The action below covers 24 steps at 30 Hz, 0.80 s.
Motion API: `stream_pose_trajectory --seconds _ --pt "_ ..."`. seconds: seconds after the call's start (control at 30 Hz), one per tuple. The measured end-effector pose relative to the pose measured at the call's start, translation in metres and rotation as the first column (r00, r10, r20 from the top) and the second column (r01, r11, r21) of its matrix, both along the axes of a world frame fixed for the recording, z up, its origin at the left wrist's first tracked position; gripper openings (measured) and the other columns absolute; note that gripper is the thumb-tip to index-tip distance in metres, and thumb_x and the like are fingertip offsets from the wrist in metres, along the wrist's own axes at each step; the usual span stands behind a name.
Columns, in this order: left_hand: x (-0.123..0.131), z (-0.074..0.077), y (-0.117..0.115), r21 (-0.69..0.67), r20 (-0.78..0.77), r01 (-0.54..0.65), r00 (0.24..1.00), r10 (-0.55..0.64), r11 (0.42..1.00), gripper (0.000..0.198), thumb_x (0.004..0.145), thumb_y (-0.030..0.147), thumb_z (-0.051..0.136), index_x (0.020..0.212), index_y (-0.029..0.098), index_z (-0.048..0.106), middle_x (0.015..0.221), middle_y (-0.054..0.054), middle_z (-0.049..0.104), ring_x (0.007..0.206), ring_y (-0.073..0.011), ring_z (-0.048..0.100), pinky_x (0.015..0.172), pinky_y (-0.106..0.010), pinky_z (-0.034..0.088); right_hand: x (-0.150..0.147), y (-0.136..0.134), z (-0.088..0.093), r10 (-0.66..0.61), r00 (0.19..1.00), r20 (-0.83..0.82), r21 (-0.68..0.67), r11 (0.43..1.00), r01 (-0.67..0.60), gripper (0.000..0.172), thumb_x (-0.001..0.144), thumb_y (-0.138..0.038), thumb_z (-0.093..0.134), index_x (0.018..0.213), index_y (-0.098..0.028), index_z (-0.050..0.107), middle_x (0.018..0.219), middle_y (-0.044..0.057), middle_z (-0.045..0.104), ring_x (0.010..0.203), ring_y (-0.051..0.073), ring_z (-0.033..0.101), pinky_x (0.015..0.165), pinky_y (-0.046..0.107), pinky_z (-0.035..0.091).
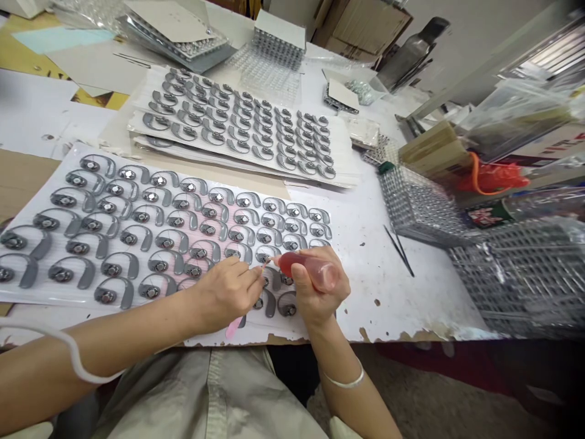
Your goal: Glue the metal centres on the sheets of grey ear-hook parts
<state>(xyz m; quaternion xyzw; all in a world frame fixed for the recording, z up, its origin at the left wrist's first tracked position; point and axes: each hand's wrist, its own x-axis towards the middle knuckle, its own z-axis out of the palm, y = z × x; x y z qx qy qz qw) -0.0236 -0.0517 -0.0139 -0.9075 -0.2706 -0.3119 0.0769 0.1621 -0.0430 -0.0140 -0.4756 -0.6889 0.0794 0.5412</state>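
Note:
My right hand (pixel 320 292) is wrapped around a small squeeze bottle (pixel 308 269) of reddish liquid, tilted so its thin nozzle points left. Close to the nozzle tip, the fingers of my left hand (pixel 228 291) are pinched together; what they hold, if anything, is too small to make out. Both hands are over the near right part of a white sheet (pixel 340 227) that bears rows of grey ear-hook pieces (pixel 130 236), each with a shiny round metallic end. A pink strip (pixel 233 328) shows below my left hand.
Behind lies a second stack of white sheets (pixel 345 174) with similar grey hooks. Black tweezers (pixel 398 251) rest to the right. Clear plastic trays of small parts (pixel 425 195) line the right side. A dark bottle (pixel 414 52) and cardboard boxes (pixel 365 27) stand at the back.

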Motion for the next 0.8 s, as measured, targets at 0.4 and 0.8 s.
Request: stream_pose_trajectory --seconds 0.4,0.8 --pt "-0.001 0.0 0.0001 -0.015 0.014 0.009 1.0 -0.008 1.0 0.013 0.087 0.003 0.049 0.085 0.006 0.062 0.07 -0.009 0.067 0.06 -0.0165 0.059 0.05 -0.029 0.046 -0.0014 0.0009 0.0018 -0.002 1.0 0.01 0.028 1.0 0.001 0.012 0.078 -0.027 0.066 0.085 -0.019 0.06 0.073 0.003 0.062 0.064 0.016 0.057 0.056 0.033 0.047" --pt "-0.0018 -0.001 0.0002 -0.031 0.028 0.011 1.0 -0.01 0.999 0.012 0.086 0.001 0.05 0.084 0.005 0.062 0.071 -0.009 0.067 0.058 -0.0167 0.058 0.049 -0.03 0.046 0.0048 -0.0025 -0.0053 -0.02 0.997 -0.078 0.011 1.0 0.021 0.009 0.077 -0.025 0.066 0.082 -0.017 0.062 0.074 0.003 0.061 0.064 0.017 0.057 0.058 0.035 0.047"
